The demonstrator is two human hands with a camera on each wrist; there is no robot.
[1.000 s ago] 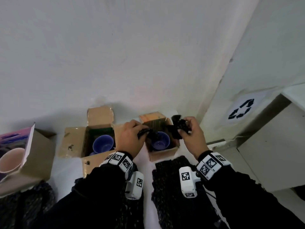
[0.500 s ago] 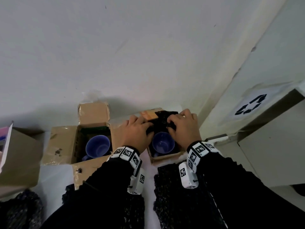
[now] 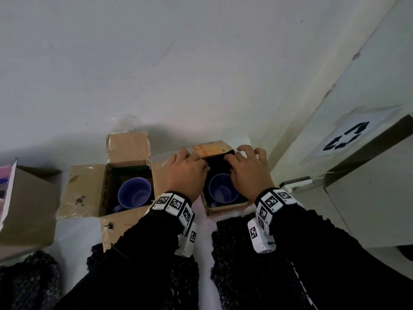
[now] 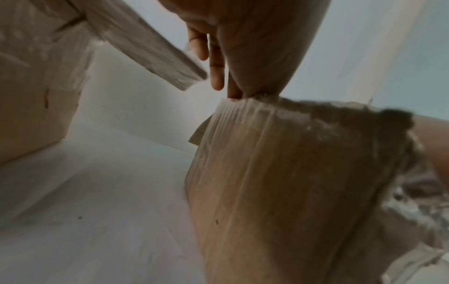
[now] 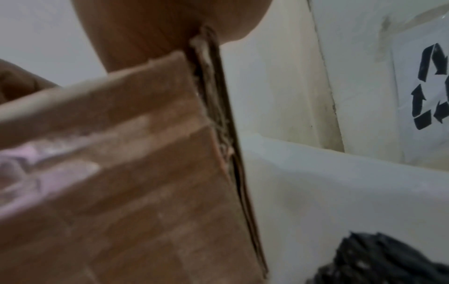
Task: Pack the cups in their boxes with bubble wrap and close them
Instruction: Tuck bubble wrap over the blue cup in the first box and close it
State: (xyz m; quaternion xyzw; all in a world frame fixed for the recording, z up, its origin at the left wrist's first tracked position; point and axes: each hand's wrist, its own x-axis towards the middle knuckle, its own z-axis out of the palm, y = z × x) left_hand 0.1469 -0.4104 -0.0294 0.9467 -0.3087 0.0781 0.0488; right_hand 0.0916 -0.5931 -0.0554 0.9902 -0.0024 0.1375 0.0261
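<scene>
A small open cardboard box (image 3: pixel 225 208) holds a blue cup (image 3: pixel 222 190) standing mouth up. Black bubble wrap (image 3: pixel 218 166) fills the box's far side behind the cup. My left hand (image 3: pixel 188 170) and my right hand (image 3: pixel 248 173) are over the box, fingers extended and pressing the wrap down at the far edge by the orange-printed flap (image 3: pixel 212 149). In the left wrist view, straight fingers (image 4: pixel 216 73) run along the box wall (image 4: pixel 279 182). The right wrist view shows my palm (image 5: pixel 157 25) against the box corner (image 5: pixel 121 173). A second open box (image 3: pixel 87 186) to the left holds another blue cup (image 3: pixel 134 193).
A third, larger box (image 3: pixel 26 209) stands at the far left. Black bubble wrap sheets (image 3: pixel 241 253) lie on the white table under my forearms and at the near left (image 3: pixel 29 280). A white cabinet with a recycling sign (image 3: pixel 346 137) stands at the right; a wall runs behind.
The crumpled black wrap that both hands held above the right box is now down inside it behind the cup. Both hands have lowered onto the box's far edge.
</scene>
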